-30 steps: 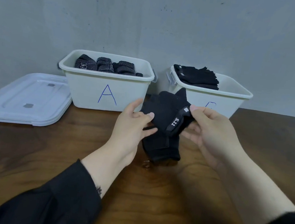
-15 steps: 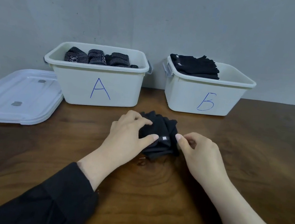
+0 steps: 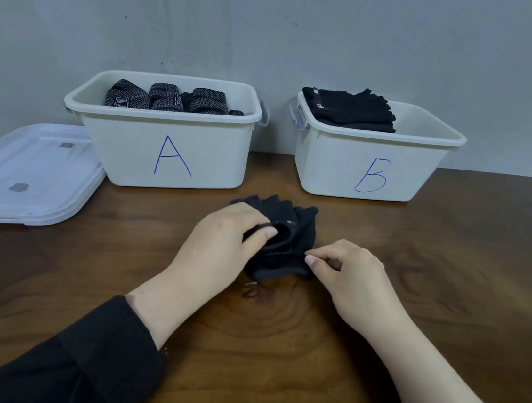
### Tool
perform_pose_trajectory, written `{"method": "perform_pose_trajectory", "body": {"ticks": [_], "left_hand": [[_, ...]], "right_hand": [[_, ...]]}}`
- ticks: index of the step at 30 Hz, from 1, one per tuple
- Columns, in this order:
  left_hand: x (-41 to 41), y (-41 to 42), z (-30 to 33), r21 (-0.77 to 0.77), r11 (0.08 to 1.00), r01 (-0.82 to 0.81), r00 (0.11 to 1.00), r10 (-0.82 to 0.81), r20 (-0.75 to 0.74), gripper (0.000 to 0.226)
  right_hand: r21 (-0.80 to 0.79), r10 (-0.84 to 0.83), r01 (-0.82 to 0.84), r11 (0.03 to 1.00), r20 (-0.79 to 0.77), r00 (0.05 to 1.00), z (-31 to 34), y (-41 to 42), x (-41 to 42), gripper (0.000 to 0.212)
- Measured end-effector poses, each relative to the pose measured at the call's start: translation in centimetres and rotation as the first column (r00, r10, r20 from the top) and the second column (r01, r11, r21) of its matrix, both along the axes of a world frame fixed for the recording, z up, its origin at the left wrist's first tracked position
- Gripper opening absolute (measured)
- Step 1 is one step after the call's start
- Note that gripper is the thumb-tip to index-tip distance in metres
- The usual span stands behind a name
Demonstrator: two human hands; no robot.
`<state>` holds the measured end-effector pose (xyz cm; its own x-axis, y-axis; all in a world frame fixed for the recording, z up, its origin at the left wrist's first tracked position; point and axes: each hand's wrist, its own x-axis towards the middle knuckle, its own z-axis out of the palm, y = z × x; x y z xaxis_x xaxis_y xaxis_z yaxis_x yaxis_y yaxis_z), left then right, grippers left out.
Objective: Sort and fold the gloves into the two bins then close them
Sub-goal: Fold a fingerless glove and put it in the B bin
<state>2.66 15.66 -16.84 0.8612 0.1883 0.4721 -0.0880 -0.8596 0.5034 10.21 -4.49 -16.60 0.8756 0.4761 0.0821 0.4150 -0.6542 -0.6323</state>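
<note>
A black glove [image 3: 290,237] lies bunched on the wooden table in front of the two white bins. My left hand [image 3: 222,243] rests on its left side, thumb and fingers curled round a fold of the fabric. My right hand [image 3: 346,271] pinches the glove's lower right edge between thumb and fingertips. Bin A [image 3: 176,153] holds several rolled black-and-white patterned gloves [image 3: 166,98]. Bin B [image 3: 369,167] holds a stack of folded black gloves [image 3: 350,107] at its left end. Both bins stand open.
A translucent white lid [image 3: 23,171] lies flat on the table left of bin A. A grey wall rises right behind the bins. A small dark scrap [image 3: 251,286] lies on the table just below the glove.
The glove was held up in the air in both hands; it has come down onto the table. Both hands now work its fabric there, and the right hand has shifted a little lower.
</note>
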Motion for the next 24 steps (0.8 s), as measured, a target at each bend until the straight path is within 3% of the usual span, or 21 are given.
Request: {"method": "perform_pose_trajectory", "body": {"ticks": [4,9,15,19,24], "left_hand": [[-0.3,-0.6,0.3,-0.013,1.000,-0.019,0.995,0.020,0.098,0.023],[-0.6,-0.7,-0.1,0.144,0.984,0.105,0.988,-0.087,-0.125,0.030],[-0.7,-0.3,-0.1,0.157,0.976,0.152,0.957,-0.106,-0.272,0.037],[-0.7,-0.1,0.4,0.107,0.975,0.196,0.910,-0.140,-0.389,0.041],[-0.8,-0.1,0.2,0.007,0.973,0.231,0.883,-0.206,-0.421,0.040]], "right_hand": [[-0.008,0.019,-0.019,1.000,0.005,1.000,-0.2,0.1,0.0,0.019],[-0.021,0.030,-0.030,0.999,0.002,1.000,-0.3,-0.1,0.1,0.021],[0.121,-0.109,0.112,0.986,-0.025,0.994,0.1,-0.2,1.1,0.023],[0.013,-0.119,0.121,0.993,-0.110,0.987,0.7,1.5,2.5,0.064],[-0.133,-0.135,0.121,0.984,-0.101,0.986,1.3,4.0,4.0,0.052]]}}
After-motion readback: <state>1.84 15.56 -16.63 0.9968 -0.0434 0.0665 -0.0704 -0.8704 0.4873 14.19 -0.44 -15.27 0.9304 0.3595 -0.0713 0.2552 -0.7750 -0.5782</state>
